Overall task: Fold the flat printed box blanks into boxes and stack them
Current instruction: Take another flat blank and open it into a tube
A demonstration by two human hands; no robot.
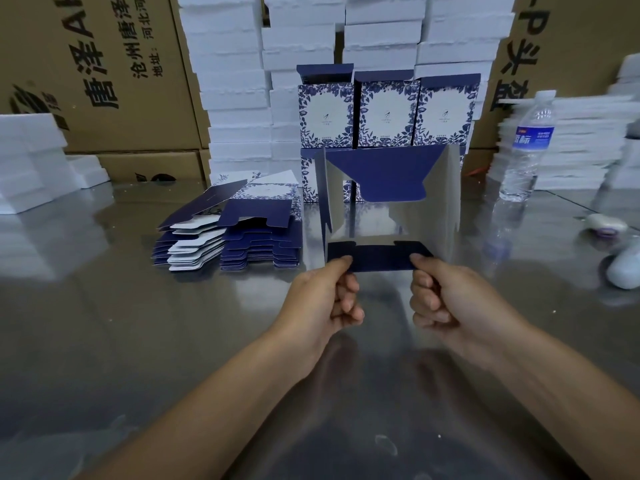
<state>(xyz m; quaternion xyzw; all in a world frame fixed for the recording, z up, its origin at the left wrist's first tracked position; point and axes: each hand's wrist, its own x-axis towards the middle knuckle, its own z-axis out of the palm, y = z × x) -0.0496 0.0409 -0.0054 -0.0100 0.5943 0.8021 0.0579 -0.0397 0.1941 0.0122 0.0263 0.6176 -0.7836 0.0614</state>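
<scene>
We see the left hand (325, 292) and right hand (440, 296) pinching the near flap of a half-opened box (377, 174) over the worktop (156, 341). Perhaps six finished boxes (384, 112) stand far behind, and many blanks (235, 237) wait at left.

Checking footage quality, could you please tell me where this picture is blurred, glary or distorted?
Head view: right edge smeared around the water bottle and white stacks; shiny table throws hazy reflections; wide lens bends the cardboard cartons.

Head-worn wide-angle view, forward and down, close over the table (138, 341)
</scene>
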